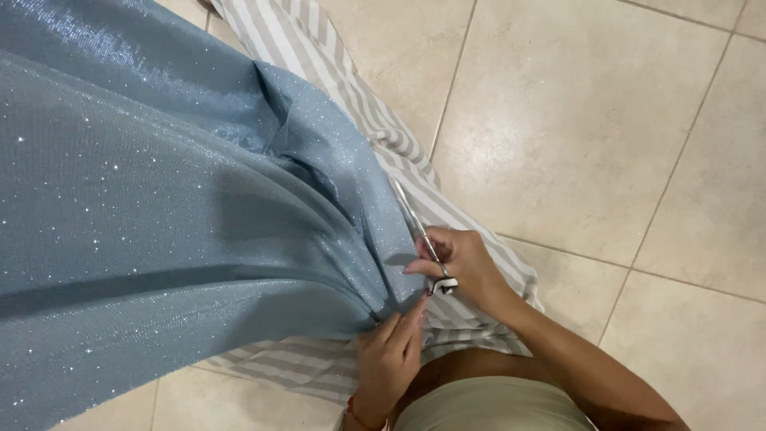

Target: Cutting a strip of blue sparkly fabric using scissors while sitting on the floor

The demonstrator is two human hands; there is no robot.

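Nearest the camera, at the bottom edge, sits the person's lap in pale olive cloth (495,407), with both forearms reaching forward from it. Just ahead, the left hand (389,355) presses down on the gathered edge of a blue glittery fabric (159,207), its fingers closed in a pinch on the bunched folds; a thin red band circles that wrist. Close beside it, slightly farther out, the right hand (459,263) is clenched around the handles of a pair of scissors (421,231), whose slim metal blades point away from the person along the fabric's right edge. The blades lie right at the border where the blue cloth ends, though whether they are parted or shut on the cloth cannot be told. Beneath the blue fabric lies a striped cloth in beige and white (319,56), showing along the right side and under the hands. Everything rests on a floor of large cream tiles (590,128)
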